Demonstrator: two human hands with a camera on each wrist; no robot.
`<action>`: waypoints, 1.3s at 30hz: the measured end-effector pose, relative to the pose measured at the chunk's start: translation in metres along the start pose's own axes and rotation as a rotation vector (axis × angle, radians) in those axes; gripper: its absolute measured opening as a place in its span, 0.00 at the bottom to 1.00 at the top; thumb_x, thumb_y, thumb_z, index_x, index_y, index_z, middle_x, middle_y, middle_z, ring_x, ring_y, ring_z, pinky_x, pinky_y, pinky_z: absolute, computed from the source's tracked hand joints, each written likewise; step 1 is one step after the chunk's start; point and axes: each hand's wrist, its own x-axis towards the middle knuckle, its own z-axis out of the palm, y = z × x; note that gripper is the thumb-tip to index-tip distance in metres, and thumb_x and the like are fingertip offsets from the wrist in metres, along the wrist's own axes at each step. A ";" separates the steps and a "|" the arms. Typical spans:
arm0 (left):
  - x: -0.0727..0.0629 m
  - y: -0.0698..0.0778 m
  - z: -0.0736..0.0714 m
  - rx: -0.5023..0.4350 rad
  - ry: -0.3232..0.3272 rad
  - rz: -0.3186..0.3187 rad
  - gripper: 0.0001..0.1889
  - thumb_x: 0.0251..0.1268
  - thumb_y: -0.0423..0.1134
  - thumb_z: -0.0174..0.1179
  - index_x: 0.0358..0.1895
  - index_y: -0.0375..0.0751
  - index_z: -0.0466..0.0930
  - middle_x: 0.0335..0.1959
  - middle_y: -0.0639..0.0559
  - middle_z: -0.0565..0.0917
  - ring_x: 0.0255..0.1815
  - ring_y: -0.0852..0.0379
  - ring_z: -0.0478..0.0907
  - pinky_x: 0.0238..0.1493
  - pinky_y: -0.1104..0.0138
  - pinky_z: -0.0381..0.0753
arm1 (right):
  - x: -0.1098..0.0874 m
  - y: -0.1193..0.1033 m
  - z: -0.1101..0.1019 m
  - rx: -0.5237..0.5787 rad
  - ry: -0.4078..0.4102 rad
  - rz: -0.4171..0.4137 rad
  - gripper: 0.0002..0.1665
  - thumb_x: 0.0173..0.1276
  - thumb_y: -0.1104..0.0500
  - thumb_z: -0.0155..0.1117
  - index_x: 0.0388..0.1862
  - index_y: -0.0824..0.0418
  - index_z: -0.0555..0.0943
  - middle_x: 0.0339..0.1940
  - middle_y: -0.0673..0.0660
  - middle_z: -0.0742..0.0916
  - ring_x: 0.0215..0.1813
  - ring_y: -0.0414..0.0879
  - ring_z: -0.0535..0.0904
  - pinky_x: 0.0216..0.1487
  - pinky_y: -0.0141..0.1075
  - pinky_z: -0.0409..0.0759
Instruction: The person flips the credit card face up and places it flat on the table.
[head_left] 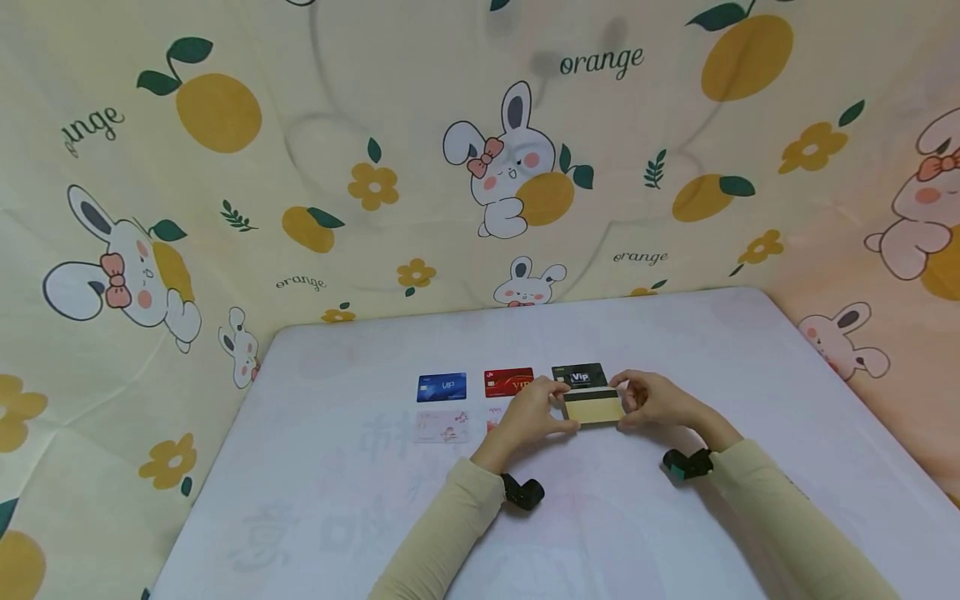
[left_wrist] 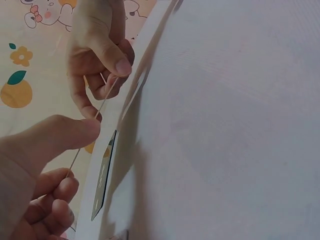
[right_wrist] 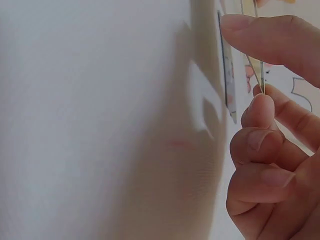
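Note:
Both hands hold a gold card [head_left: 593,409] with a dark stripe, raised over the white table in the head view. My left hand [head_left: 531,412] pinches its left end between thumb and fingers. At the opposite end, my right hand [head_left: 658,399] grips it the same way. In the left wrist view the held card [left_wrist: 76,161] shows nearly edge-on, with the left hand [left_wrist: 42,170] and right hand [left_wrist: 102,55] around it. A black "Vip" card [head_left: 579,375] lies just behind, its lower part hidden.
A blue VIP card [head_left: 442,387] and a red VIP card [head_left: 508,381] lie in a row left of the black one. Nearer the front is a pale pink card [head_left: 442,427]; another pale card [head_left: 492,417] is partly hidden by my left hand. Printed fabric [head_left: 420,108] hangs behind the table [head_left: 315,467].

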 end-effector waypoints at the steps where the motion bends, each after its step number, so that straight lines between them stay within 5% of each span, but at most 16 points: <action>1: 0.000 0.000 0.000 -0.003 0.002 -0.002 0.29 0.49 0.49 0.73 0.56 0.43 0.80 0.43 0.51 0.82 0.40 0.61 0.76 0.43 0.75 0.76 | 0.000 0.000 0.000 -0.005 0.005 -0.006 0.35 0.48 0.64 0.76 0.55 0.71 0.72 0.25 0.55 0.77 0.26 0.33 0.68 0.29 0.27 0.69; 39: -0.003 -0.005 0.006 -0.043 0.043 0.016 0.30 0.51 0.49 0.73 0.57 0.42 0.78 0.44 0.50 0.79 0.36 0.63 0.69 0.32 0.80 0.66 | -0.001 -0.015 -0.009 0.124 0.074 -0.142 0.33 0.51 0.70 0.72 0.56 0.71 0.71 0.26 0.52 0.76 0.28 0.33 0.70 0.30 0.28 0.71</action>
